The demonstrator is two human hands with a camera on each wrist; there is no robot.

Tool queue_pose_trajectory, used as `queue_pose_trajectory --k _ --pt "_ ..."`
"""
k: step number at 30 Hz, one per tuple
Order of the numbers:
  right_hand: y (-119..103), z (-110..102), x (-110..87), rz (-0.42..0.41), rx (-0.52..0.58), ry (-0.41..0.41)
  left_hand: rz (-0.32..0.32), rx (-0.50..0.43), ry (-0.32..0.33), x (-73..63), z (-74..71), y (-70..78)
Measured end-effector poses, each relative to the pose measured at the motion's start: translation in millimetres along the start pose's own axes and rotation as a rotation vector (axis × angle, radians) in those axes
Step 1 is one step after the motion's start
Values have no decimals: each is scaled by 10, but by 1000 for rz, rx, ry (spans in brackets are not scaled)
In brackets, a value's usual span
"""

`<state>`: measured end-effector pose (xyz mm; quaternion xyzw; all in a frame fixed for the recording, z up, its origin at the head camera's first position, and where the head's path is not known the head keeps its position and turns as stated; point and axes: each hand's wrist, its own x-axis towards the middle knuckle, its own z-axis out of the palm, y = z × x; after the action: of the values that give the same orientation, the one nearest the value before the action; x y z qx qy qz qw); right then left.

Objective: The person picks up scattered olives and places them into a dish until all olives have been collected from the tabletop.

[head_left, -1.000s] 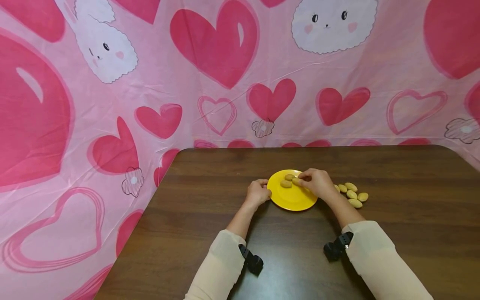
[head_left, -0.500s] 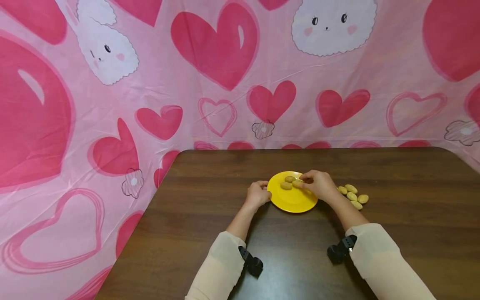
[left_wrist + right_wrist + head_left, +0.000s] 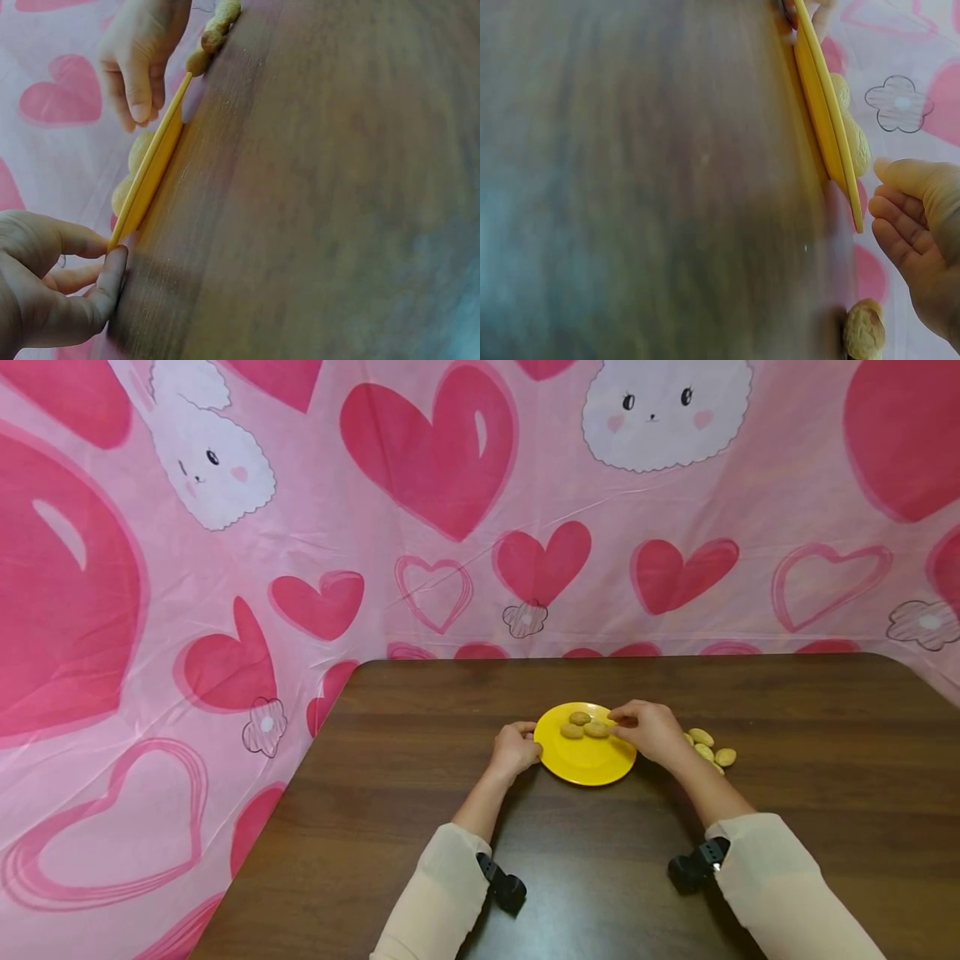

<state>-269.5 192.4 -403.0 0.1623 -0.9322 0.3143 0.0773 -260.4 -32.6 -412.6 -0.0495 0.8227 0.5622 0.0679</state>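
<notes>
A yellow plate (image 3: 585, 766) lies on the table, with three unshelled peanuts (image 3: 596, 729) grouped on its back half. My left hand (image 3: 515, 750) pinches the plate's left rim between thumb and fingers, as the left wrist view shows. Over the plate's right rim hovers my right hand (image 3: 654, 733), its fingers loosely bent and holding nothing. In the right wrist view the right hand (image 3: 922, 229) is just apart from the nearest peanut (image 3: 856, 146) on the plate.
Several more peanuts (image 3: 725, 757) lie on the brown wooden table (image 3: 420, 752) to the right of the plate, partly hidden behind the right wrist. A pink cloth (image 3: 450, 585) with hearts hangs behind and at the left of the table.
My right hand has set a peanut down on the plate beside the other two, let go and drawn back slightly to the right. The left hand stays on the rim.
</notes>
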Motion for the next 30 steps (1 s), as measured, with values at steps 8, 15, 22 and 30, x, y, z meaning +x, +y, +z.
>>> queue_pose_trajectory --k 8,15,22,30 --pt "65 -33 -42 -22 -23 31 2 -7 0 3 -2 -14" --pt "144 -83 -92 -22 -18 45 5 -13 -11 3 -7 -18" --pt "189 -177 -165 18 -25 58 13 -13 -12 0 -6 -18" --pt "281 -250 -230 35 -14 110 1 -16 -17 -2 -4 -8"
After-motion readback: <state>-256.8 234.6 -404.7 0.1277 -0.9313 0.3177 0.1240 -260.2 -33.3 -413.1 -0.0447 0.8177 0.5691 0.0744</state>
